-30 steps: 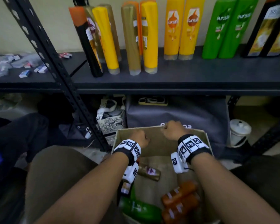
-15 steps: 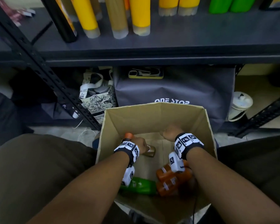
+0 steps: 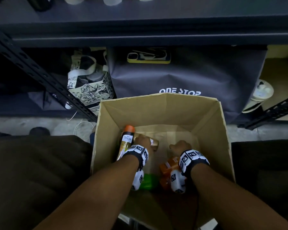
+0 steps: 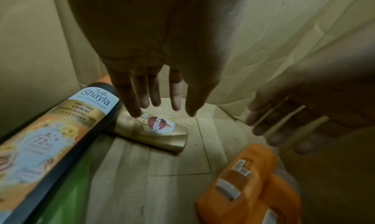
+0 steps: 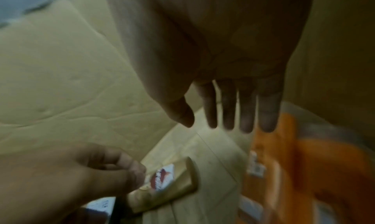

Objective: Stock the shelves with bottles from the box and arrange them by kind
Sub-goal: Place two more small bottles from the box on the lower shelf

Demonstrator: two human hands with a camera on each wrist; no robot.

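Observation:
An open cardboard box [image 3: 163,103] stands between my knees. Inside it, a black Shayla bottle [image 3: 127,141] with an orange cap leans on the left wall. A gold Sunsilk bottle [image 4: 154,131] lies on the floor beside it. My left hand [image 3: 142,141] hangs over the gold bottle with straight fingers [image 4: 134,105], the tips at its label. My right hand [image 3: 179,146] is deep in the box, fingers [image 5: 246,113] straight, holding nothing. Orange bottles [image 3: 168,170] lie under the right wrist, and a green bottle [image 3: 148,180] under the left.
The dark shelf [image 3: 156,30] runs across the top, with bottle bases at its far edge. Under it sit a grey "ONE STOP" bag [image 3: 189,77] with a phone [image 3: 149,56] on top and a floral bag [image 3: 90,90]. A slanted black brace [image 3: 40,75] stands left.
Both hands have left the box's far rim and gone down inside it. The left hand has come to the gold bottle. My view has tilted down off the shelf.

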